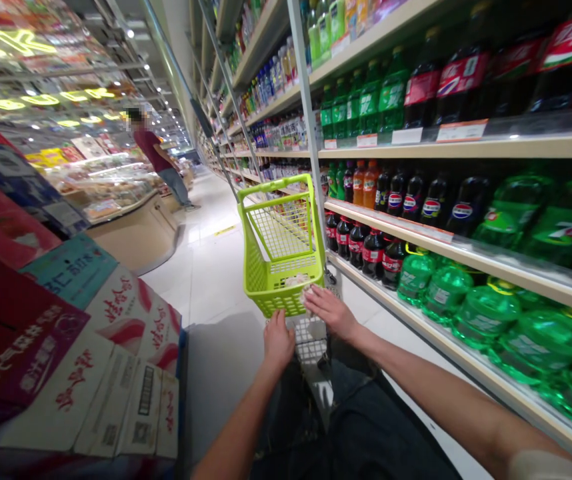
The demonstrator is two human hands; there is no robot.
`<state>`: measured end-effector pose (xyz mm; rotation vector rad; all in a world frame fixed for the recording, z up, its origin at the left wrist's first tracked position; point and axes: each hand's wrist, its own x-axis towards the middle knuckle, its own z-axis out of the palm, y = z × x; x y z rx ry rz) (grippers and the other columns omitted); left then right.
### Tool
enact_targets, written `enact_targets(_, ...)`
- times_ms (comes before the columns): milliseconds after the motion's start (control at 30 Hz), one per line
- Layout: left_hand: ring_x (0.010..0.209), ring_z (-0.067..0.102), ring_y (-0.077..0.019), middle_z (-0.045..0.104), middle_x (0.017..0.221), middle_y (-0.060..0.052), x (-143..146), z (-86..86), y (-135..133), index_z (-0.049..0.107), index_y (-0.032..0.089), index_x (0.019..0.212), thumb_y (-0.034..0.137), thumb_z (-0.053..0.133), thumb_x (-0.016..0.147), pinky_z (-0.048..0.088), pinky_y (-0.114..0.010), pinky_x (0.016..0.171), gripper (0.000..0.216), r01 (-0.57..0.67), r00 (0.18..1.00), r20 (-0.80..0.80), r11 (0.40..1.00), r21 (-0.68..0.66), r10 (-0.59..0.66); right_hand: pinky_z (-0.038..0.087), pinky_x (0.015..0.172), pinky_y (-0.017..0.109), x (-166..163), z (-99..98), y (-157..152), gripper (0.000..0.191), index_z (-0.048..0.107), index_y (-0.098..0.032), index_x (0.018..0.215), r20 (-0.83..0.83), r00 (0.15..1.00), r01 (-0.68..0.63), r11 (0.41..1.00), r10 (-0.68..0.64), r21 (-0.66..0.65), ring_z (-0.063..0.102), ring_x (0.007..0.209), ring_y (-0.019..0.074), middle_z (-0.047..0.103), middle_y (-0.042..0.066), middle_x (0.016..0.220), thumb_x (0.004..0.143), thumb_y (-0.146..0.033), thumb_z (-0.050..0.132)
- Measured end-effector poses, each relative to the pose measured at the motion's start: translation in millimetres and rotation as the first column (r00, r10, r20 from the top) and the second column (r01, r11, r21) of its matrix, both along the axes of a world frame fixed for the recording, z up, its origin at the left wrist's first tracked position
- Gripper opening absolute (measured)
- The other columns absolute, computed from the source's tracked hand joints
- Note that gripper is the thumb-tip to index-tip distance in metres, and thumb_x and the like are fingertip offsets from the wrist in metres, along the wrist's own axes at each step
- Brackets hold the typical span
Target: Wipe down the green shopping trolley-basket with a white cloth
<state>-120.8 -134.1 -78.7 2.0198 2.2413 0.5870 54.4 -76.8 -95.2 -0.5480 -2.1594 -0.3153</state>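
A lime-green shopping basket (253, 267) stands in the middle, on a grey wire-mesh cart part (311, 350). My left hand (279, 339) is at the basket's near lower edge, fingers together and curled; what they hold, if anything, is hidden. At the near right corner, my right hand (332, 311) has its fingers close together against a crumpled whitish thing (310, 291), too blurred to name. Another pale bunched thing (297, 280) shows inside the basket, just behind the rim.
Shelves (466, 147) of cola and green soda bottles line the right side. Large green bottles (486, 308) fill the bottom row. Stacked drink cartons (131, 373) stand close on the left. A person (159, 157) stands farther up the aisle, beside a display counter (136, 230).
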Motion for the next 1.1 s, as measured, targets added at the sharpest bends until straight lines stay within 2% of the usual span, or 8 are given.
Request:
enact_targets(67,0.118,0.042,-0.0225,0.047,0.127,-0.014,6,0.1,0,0.043,0.011,0.12,0.012,0.042,0.071,0.033,-0.039,0.099,0.049,0.014,1.0,0.0,1.0,-0.008,-0.014,0.033,0.101,0.044,-5,22.5,8,0.035,0.052,-0.016,0.118,-0.088,0.996,0.018,1.0,-0.018,0.005,0.024,0.129,0.0188,0.052,0.008,0.124,0.087,-0.009,0.036)
enact_targets(133,0.119,0.041,-0.023,0.046,0.127,-0.015,12,0.8,0,0.043,0.009,0.121,0.012,0.042,0.072,0.032,-0.039,0.099,0.049,0.039,0.999,-0.004,0.999,-0.018,-0.039,0.033,0.102,0.044,-8,26.2,18,0.034,0.054,-0.018,0.115,-0.113,0.993,0.03,1.0,-0.029,0.004,0.026,0.129,0.0175,0.054,0.007,0.122,0.088,-0.01,0.036)
enact_targets(333,0.118,0.041,-0.0226,0.046,0.127,-0.015,10,6.1,-2,0.043,0.009,0.121,0.013,0.042,0.073,0.031,-0.038,0.1,0.048,0.038,0.999,-0.022,0.999,-0.034,-0.039,0.045,0.093,0.039,4,-42.0,18,0.031,0.06,-0.019,0.107,0.046,0.998,0.05,0.998,-0.048,-0.037,0.047,0.115,0.0162,0.062,0.006,0.111,0.088,-0.011,0.037)
enact_targets(400,0.118,0.042,-0.0223,0.046,0.127,-0.015,9,7.3,-2,0.044,0.009,0.12,0.013,0.042,0.072,0.032,-0.037,0.099,0.048,0.03,0.999,-0.023,0.998,-0.047,-0.031,0.046,0.091,0.039,9,-47.8,11,0.03,0.06,-0.019,0.106,0.065,0.998,0.023,0.998,-0.02,-0.053,0.045,0.117,0.0164,0.062,0.006,0.11,0.088,-0.012,0.037)
enact_targets(633,0.119,0.041,-0.0226,0.046,0.128,-0.014,22,6.1,2,0.043,0.011,0.121,0.013,0.042,0.073,0.033,-0.038,0.098,0.048,0.047,0.999,-0.023,0.998,-0.041,-0.048,0.031,0.102,0.046,5,2.9,18,0.037,0.05,-0.021,0.12,-0.176,0.979,0.079,0.99,-0.099,-0.118,0.023,0.13,0.0188,0.05,0.007,0.126,0.086,-0.012,0.038)
enact_targets(867,0.119,0.039,-0.024,0.044,0.129,-0.015,25,12.2,0,0.043,0.008,0.122,0.013,0.042,0.073,0.03,-0.039,0.1,0.049,0.102,0.994,-0.03,0.993,-0.052,-0.103,0.044,0.093,0.042,12,-51.1,4,0.04,0.054,-0.02,0.116,-0.061,0.99,0.111,0.973,-0.125,-0.2,0.035,0.124,0.0171,0.058,0.008,0.116,0.084,-0.006,0.033)
enact_targets(1033,0.12,0.039,-0.0234,0.045,0.129,-0.014,21,10.5,0,0.043,0.01,0.122,0.014,0.042,0.073,0.029,-0.038,0.101,0.049,0.063,0.997,-0.032,0.996,-0.059,-0.065,0.034,0.102,0.045,9,-3.9,10,0.043,0.049,-0.022,0.121,-0.227,0.966,0.088,0.984,-0.122,-0.152,0.026,0.129,0.0189,0.049,0.006,0.127,0.083,-0.007,0.035)
enact_targets(1100,0.119,0.04,-0.0233,0.044,0.13,-0.013,21,9.1,-2,0.043,0.01,0.122,0.015,0.042,0.074,0.03,-0.037,0.1,0.049,0.058,0.997,-0.038,0.996,-0.062,-0.061,0.031,0.103,0.046,9,2.3,18,0.046,0.047,-0.021,0.123,-0.27,0.952,0.105,0.982,-0.144,-0.155,0.024,0.129,0.0191,0.047,0.006,0.129,0.082,-0.006,0.034)
